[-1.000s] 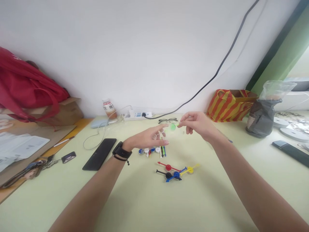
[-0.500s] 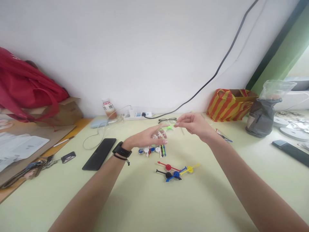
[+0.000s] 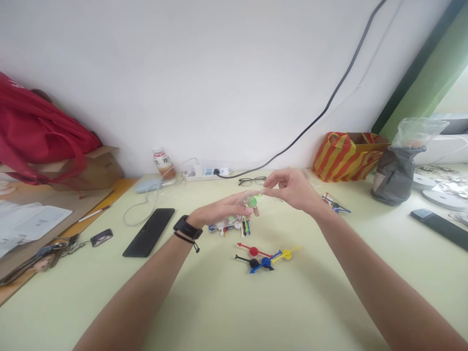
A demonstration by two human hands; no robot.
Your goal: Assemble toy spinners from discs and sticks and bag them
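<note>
Pinching | right fingers (image 3: pixel 277 177): green spinner (image 3: pixel 253 201) | left fingers (image 3: pixel 231 209): curled around clear plastic (image 3: pixel 242 200)

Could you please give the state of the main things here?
Green spinner: end pinched by right hand
Left hand: curled around clear plastic
Four loose spinners: lying flat, clustered
Power strip: black plug inserted
Bottle: upright
Striped bag: standing, open-topped
Black device: lying flat
Eyeglasses: set down; folding unclear
</note>
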